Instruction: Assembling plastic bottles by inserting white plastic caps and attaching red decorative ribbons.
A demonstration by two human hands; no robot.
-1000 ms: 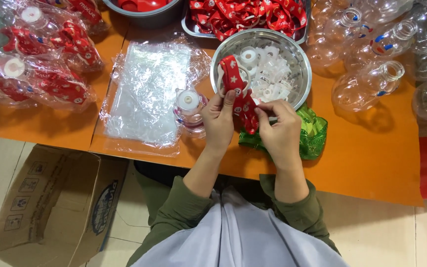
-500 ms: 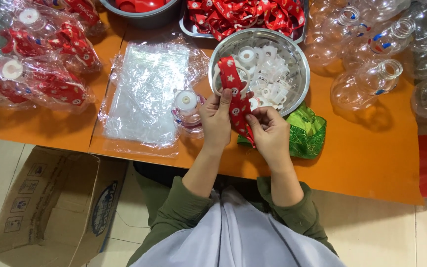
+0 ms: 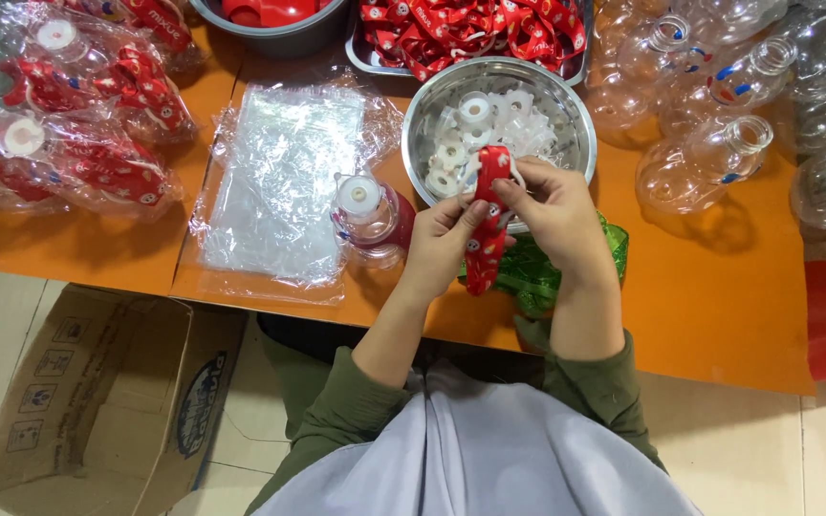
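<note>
- Smooth orange surface (image 3: 719, 306) carries everything.
- Crinkled clear plastic bags (image 3: 284, 182) lie flat near its front edge.
- Round steel bowl (image 3: 423, 119) holds white plastic rings.
- Left hand (image 3: 442, 244) and right hand (image 3: 556, 210) both pinch a red patterned fabric strap (image 3: 486, 234), beside the bowl's front rim.

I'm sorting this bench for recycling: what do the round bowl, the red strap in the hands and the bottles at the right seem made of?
Bowl: likely stainless steel, with a bright mirror-like rim. Red strap, held by left hand and right hand: apparently woven fabric ribbon, limp, matte and printed. Bottles: clear glossy plastic, see-through with glare.
</note>
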